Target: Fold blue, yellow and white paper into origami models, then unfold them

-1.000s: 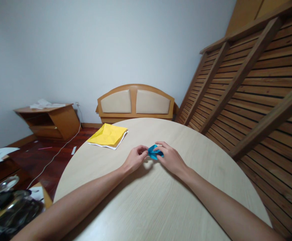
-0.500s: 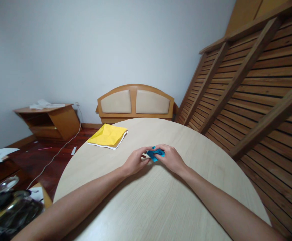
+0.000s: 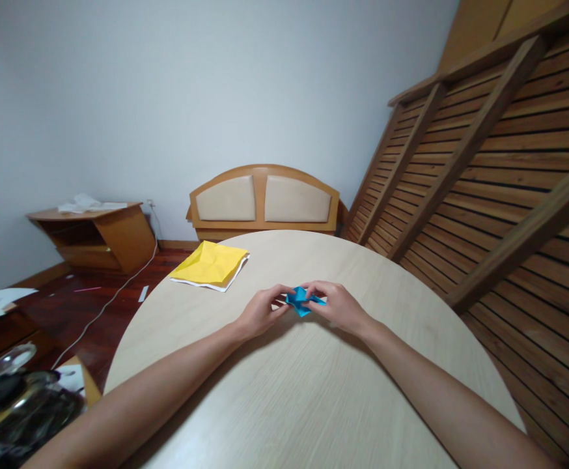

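Observation:
A small folded piece of blue paper [image 3: 303, 301] sits between my two hands, just above the round pale wooden table [image 3: 314, 404]. My left hand [image 3: 260, 311] pinches its left side with thumb and fingertips. My right hand [image 3: 340, 307] grips its right side, fingers curled over the top. Part of the paper is hidden by my fingers.
A stack of yellow paper over white sheets [image 3: 211, 264] lies at the table's far left edge. A padded wooden headboard [image 3: 263, 198] stands behind the table. A slatted wooden frame [image 3: 484, 169] leans at right. A wooden cabinet [image 3: 99, 234] and floor clutter [image 3: 15, 397] are at left.
Both hands have kept hold of the blue paper and worked it; its shape now looks flatter and spread wider, and my right hand has shifted slightly right.

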A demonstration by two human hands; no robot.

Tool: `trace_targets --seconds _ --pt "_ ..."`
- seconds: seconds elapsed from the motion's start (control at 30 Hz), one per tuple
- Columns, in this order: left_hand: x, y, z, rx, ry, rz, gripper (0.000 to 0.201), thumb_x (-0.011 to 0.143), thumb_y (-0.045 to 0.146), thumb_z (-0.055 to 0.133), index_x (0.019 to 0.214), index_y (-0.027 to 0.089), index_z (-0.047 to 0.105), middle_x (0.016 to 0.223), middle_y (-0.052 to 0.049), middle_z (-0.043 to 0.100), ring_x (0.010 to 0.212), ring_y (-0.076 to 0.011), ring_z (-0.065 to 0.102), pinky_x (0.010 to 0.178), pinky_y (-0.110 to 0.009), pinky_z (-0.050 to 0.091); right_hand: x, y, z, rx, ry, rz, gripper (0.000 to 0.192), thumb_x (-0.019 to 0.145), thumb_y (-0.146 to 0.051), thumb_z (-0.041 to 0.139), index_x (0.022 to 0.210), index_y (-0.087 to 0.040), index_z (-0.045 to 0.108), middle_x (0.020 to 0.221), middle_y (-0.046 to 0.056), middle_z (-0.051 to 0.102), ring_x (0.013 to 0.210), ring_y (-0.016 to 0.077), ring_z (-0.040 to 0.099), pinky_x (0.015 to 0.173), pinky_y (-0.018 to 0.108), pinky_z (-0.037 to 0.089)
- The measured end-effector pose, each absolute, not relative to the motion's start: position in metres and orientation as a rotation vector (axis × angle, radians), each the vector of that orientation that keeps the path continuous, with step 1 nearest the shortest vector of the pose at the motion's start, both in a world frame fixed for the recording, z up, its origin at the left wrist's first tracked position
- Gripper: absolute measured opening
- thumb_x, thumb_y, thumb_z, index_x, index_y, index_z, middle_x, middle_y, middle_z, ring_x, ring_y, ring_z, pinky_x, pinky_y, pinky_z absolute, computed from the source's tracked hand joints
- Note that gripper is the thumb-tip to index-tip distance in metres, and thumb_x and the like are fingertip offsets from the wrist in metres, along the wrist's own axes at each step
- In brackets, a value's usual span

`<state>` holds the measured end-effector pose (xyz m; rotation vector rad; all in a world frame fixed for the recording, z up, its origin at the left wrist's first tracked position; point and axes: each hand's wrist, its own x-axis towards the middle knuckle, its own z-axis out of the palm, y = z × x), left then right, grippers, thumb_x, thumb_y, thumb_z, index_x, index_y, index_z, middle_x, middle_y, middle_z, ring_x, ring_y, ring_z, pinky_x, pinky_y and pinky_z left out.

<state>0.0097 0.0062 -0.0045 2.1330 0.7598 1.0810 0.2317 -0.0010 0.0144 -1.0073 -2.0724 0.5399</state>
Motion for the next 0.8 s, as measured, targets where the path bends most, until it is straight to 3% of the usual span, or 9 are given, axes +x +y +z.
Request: trace_targets --seconds 0.2,0.3,0.4,0.5,0.6,0.8 --pt "0.0100 0.0041 -0.0027 2.147 0.703 1.046 0.026 0.090 0.021 0.060 0.115 0.015 0.063 0.105 -0.009 0.073 0.092 -0.0189 0.072 0.083 -0.034 0.060 0.2289 -0.0060 0.0188 -1.071 -2.188 0.264 0.006 0.082 -0.016 0.067 0.079 -0.021 0.068 0.093 0.002 0.074 0.085 0.0174 0.067 0.077 0.028 0.049" --pt "0.0096 0.0038 -0.0039 2.168 0.688 1.025 0.033 0.088 0.018 0.061 0.121 0.017 0.061 0.116 -0.010 0.070 0.097 -0.0189 0.070 0.082 -0.034 0.060 0.2283 -0.0064 0.0178 -1.115 -2.199 0.221 0.005 0.081 -0.018 0.068 0.078 -0.021 0.068 0.085 0.001 0.073 0.079 0.0169 0.066 0.071 0.026 0.046" --pt "0.0093 0.0045 -0.0076 2.186 0.646 1.029 0.041 0.086 0.016 0.064 0.126 0.020 0.057 0.130 -0.012 0.063 0.108 -0.0210 0.066 0.083 -0.035 0.060 0.2283 -0.0058 0.0165 -1.139 -2.162 0.268 0.004 0.080 -0.019 0.070 0.079 -0.022 0.069 0.083 0.001 0.073 0.077 0.0171 0.066 0.069 0.025 0.046" --pt "0.0090 0.0058 -0.0107 2.212 0.636 1.029 0.037 0.085 0.014 0.065 0.121 0.020 0.059 0.134 -0.013 0.061 0.117 -0.0228 0.062 0.087 -0.035 0.058 0.2276 -0.0062 0.0171 -1.123 -2.162 0.335 0.003 0.080 -0.020 0.071 0.082 -0.022 0.071 0.085 0.001 0.074 0.079 0.0175 0.067 0.072 0.026 0.046" --pt "0.0083 0.0062 -0.0097 2.222 0.669 1.020 0.033 0.085 0.013 0.063 0.118 0.019 0.060 0.130 -0.011 0.064 0.115 -0.0219 0.063 0.088 -0.035 0.057 0.2271 -0.0071 0.0181 -1.117 -2.163 0.411 0.006 0.080 -0.022 0.072 0.086 -0.022 0.071 0.085 0.000 0.073 0.079 0.0177 0.067 0.072 0.027 0.047" --pt "0.0064 0.0063 -0.0051 2.168 0.681 1.000 0.035 0.086 0.013 0.061 0.121 0.018 0.059 0.123 -0.010 0.067 0.103 -0.0186 0.067 0.084 -0.033 0.058 0.2345 -0.0082 0.0170 -1.033 -2.166 0.650 0.032 0.076 -0.025 0.076 0.104 -0.022 0.060 0.096 0.002 0.070 0.083 0.0174 0.065 0.072 0.027 0.049"
